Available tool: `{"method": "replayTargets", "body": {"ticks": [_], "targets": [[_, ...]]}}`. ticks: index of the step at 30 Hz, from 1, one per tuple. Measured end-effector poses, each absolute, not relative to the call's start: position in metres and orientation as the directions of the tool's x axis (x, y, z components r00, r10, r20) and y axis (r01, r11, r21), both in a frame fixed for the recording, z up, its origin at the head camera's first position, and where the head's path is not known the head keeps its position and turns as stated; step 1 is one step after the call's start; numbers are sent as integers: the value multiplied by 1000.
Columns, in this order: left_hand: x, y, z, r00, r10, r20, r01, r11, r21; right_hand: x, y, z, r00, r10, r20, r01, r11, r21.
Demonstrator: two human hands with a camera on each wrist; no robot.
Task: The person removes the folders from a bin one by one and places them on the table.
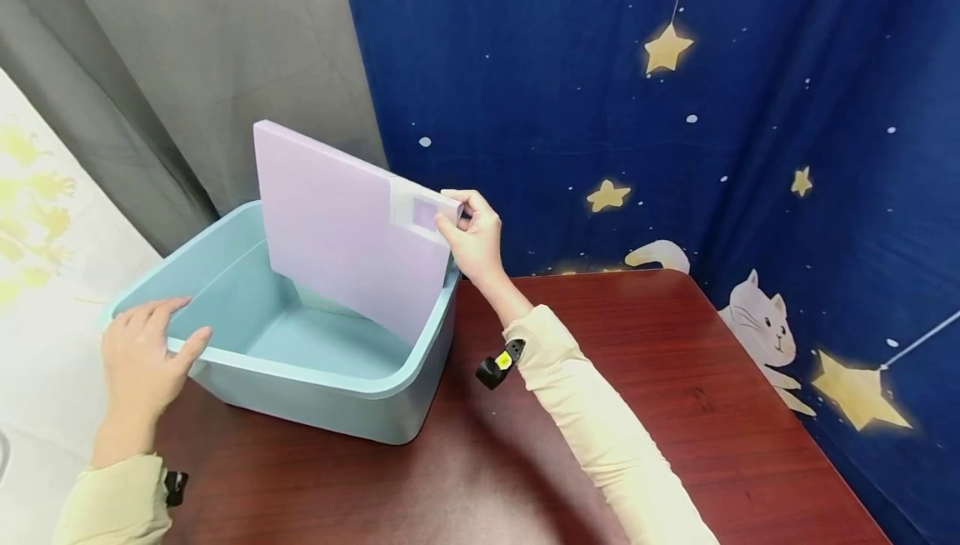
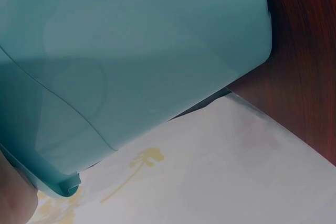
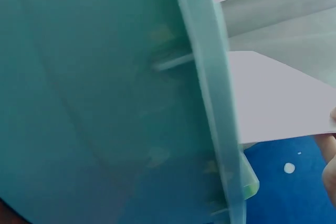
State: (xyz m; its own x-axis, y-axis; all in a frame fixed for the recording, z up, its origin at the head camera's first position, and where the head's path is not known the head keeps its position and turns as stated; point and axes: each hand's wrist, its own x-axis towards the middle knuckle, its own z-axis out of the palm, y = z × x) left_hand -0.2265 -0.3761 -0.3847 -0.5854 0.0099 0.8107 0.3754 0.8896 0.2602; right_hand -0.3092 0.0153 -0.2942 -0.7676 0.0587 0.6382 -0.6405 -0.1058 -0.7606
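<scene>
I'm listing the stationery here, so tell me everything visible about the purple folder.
The folder is pale purple, flat, rectangular, smooth and plastic-looking. A whitish band with a purple window lies near its upper right corner in the head view; the right hand pinches that corner. It stands tilted, its lower part inside the blue tub; whether they touch is unclear.

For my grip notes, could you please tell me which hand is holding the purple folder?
The right hand pinches the purple folder by its labelled corner; the left hand instead rests on the blue tub's rim.
</scene>
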Motion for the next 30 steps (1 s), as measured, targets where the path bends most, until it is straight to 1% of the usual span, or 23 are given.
{"method": "replayTargets", "body": {"ticks": [5, 11, 17, 23, 30], "targets": [[-226, -375, -383, -589, 5, 808, 376, 887, 268, -312, 19, -289, -721, 167, 673, -693, -165, -702], [-225, -374, -383, -614, -13, 789, 358, 887, 292, -305, 27, -275, -696, 322, 642, -716, -250, -652], [-225, -374, -384, -623, -19, 782, 349, 888, 300, -305, 37, -270, -640, 418, 644, -765, -272, -584], [-223, -374, -384, -604, -6, 797, 357, 892, 278, -298, 50, -263, -604, 501, 620, -792, -295, -534], [-223, -375, -386, -586, -7, 810, 366, 890, 272, -291, 67, -260, -588, 595, 548, -802, -341, -490]]}}
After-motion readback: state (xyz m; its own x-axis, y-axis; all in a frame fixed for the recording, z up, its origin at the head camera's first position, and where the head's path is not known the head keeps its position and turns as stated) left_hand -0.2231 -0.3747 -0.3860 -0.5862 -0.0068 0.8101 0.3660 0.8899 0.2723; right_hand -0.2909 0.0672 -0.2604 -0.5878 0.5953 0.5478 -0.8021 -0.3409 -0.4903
